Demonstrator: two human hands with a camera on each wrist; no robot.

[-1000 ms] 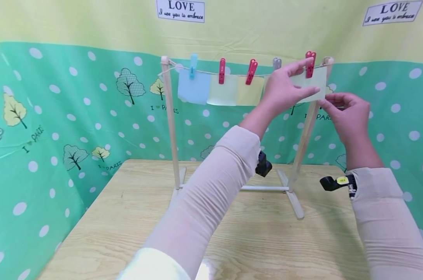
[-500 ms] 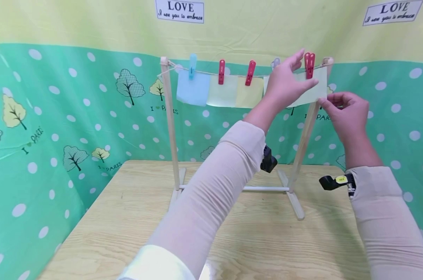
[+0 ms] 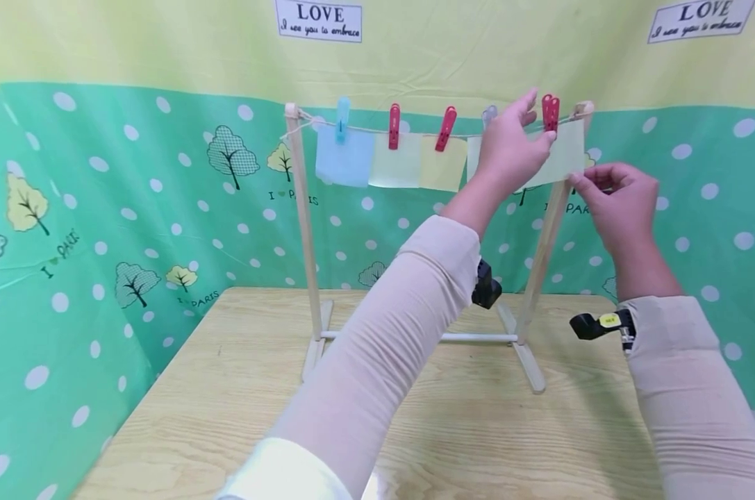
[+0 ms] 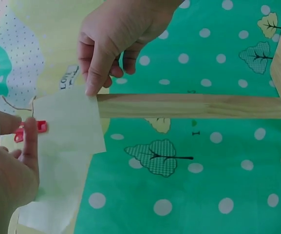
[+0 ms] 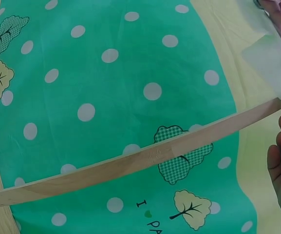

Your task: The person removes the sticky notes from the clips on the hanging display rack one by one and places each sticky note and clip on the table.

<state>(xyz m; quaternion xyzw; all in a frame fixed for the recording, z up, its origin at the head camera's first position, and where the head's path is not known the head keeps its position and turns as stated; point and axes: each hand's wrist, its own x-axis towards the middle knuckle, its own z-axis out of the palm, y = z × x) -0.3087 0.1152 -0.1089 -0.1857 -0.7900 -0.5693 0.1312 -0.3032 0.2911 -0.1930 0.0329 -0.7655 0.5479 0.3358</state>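
A pale paper sheet [image 3: 567,156] hangs at the right end of the cord, under a red clothespin [image 3: 549,111]. My right hand [image 3: 624,205] pinches the sheet's lower right corner between thumb and forefinger, as the left wrist view also shows. Beside the clothespin is my left hand [image 3: 511,146], its thumb tip overlapping the lower end and its index finger extended up to the left. It partly covers another pale sheet [image 3: 473,154] and a grey clothespin [image 3: 490,114]. Farther left, blue paper [image 3: 344,160], pale green paper [image 3: 394,163] and yellow paper [image 3: 442,163] hang from clothespins.
The cord spans two wooden posts, left [image 3: 305,222] and right [image 3: 546,250], joined low by a white crossbar [image 3: 477,337]. The stand's feet rest on a wooden table [image 3: 465,430]. A dotted green and yellow curtain [image 3: 164,173] closes off the back and left.
My left thumb has risen and drawn left from over the sheet to the clothespin's lower end, and the index finger has drawn away from the clothespin's top. The right hand stays at the corner.
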